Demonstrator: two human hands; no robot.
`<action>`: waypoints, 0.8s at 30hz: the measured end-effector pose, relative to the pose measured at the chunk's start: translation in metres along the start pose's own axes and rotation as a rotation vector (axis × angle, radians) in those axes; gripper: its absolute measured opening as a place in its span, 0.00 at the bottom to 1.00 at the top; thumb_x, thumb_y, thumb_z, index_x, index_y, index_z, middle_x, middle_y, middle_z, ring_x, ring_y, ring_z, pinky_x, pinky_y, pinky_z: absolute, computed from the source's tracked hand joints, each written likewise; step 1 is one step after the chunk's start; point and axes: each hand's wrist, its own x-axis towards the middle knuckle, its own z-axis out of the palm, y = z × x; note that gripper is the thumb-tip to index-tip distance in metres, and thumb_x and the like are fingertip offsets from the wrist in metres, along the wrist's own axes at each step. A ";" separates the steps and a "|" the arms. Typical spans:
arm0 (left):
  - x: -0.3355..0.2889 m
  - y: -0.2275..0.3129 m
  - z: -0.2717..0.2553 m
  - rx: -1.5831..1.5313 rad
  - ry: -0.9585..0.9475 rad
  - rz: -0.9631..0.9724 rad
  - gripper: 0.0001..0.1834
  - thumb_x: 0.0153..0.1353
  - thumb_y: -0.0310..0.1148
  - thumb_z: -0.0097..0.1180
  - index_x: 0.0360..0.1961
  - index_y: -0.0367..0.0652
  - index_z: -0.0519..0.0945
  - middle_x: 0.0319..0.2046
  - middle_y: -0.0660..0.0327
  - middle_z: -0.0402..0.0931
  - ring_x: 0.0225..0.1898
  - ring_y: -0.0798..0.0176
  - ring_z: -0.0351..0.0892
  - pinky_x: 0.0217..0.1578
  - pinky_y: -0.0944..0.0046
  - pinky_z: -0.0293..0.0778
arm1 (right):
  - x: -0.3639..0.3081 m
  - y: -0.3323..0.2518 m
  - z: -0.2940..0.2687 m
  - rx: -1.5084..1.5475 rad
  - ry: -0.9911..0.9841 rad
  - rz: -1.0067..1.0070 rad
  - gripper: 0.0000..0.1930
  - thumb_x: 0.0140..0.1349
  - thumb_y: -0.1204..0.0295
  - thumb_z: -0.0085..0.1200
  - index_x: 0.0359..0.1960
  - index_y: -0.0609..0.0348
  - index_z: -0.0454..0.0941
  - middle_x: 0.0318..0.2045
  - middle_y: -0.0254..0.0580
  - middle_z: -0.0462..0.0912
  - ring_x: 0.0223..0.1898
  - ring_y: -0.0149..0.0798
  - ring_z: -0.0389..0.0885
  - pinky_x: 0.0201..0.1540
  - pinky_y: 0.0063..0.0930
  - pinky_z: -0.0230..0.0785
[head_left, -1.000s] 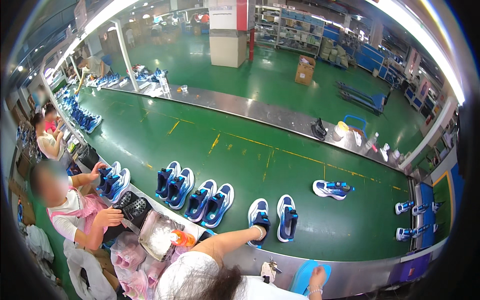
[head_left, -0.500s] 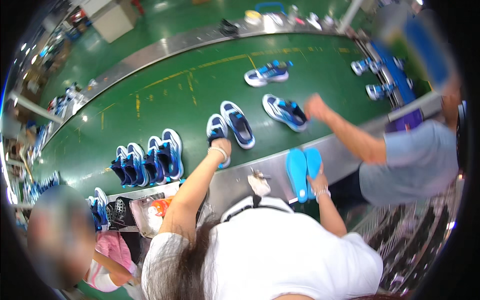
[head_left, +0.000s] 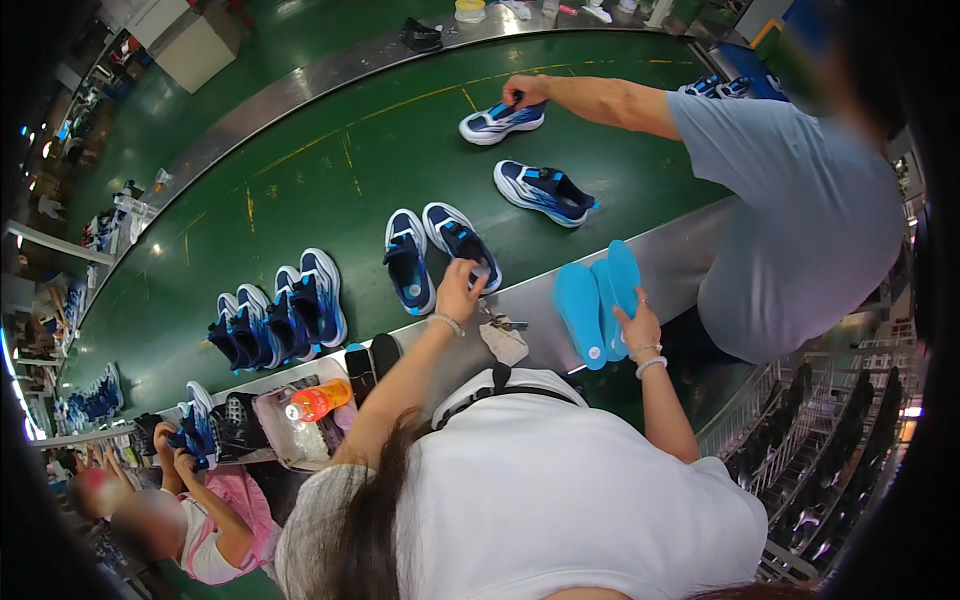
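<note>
Two blue-and-white sneakers stand side by side on the green work surface in front of me. My left hand (head_left: 460, 293) is at the heel of the right-hand sneaker (head_left: 452, 228), its fingers closed around the heel opening. Just left of it is the other sneaker (head_left: 407, 262), untouched, with a pale round spot visible inside its heel. My right hand (head_left: 640, 328) grips bright blue insoles (head_left: 578, 315) fanned out over the metal edge, thumb on top. A co-worker's hand (head_left: 524, 91) on the right holds another sneaker (head_left: 498, 126) by its top.
A single sneaker (head_left: 545, 192) lies right of my pair. Several more sneakers (head_left: 320, 295) stand in a row at left. On the metal ledge (head_left: 540, 290) are a beige cloth pouch (head_left: 503, 340) and a tray with an orange-capped bottle (head_left: 318, 400). Another person (head_left: 235, 530) works at lower left.
My left hand has moved from the left sneaker to the heel of the right one. The insoles have fanned apart and risen slightly. The co-worker has reached to the far sneaker.
</note>
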 end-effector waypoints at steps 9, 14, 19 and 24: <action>0.060 -0.058 0.015 0.034 0.231 -0.271 0.21 0.60 0.43 0.41 0.40 0.33 0.71 0.40 0.42 0.69 0.45 0.44 0.67 0.47 0.55 0.62 | 0.050 -0.147 0.055 0.328 -0.626 -0.558 0.15 0.49 0.62 0.55 0.34 0.58 0.78 0.31 0.44 0.80 0.33 0.39 0.78 0.37 0.27 0.68; 0.072 -0.065 -0.013 0.099 0.002 -0.420 0.26 0.61 0.47 0.38 0.25 0.32 0.75 0.28 0.39 0.73 0.35 0.40 0.72 0.38 0.48 0.66 | 0.077 -0.200 0.093 0.268 -0.829 -0.402 0.14 0.48 0.62 0.53 0.32 0.58 0.79 0.27 0.46 0.80 0.31 0.44 0.78 0.38 0.33 0.68; 0.073 -0.074 -0.010 0.163 0.005 -0.237 0.26 0.61 0.47 0.38 0.21 0.34 0.74 0.23 0.41 0.73 0.30 0.39 0.72 0.33 0.47 0.66 | 0.062 -0.236 0.136 -0.069 -0.339 -0.503 0.11 0.47 0.66 0.50 0.25 0.61 0.79 0.26 0.53 0.79 0.31 0.50 0.78 0.34 0.35 0.71; 0.062 -0.109 -0.007 0.423 -0.078 0.154 0.20 0.54 0.26 0.40 0.49 0.53 0.69 0.25 0.50 0.74 0.27 0.46 0.74 0.25 0.50 0.69 | 0.050 -0.251 0.181 -0.204 -0.064 -0.616 0.11 0.55 0.71 0.39 0.24 0.58 0.76 0.24 0.50 0.79 0.27 0.46 0.80 0.27 0.38 0.73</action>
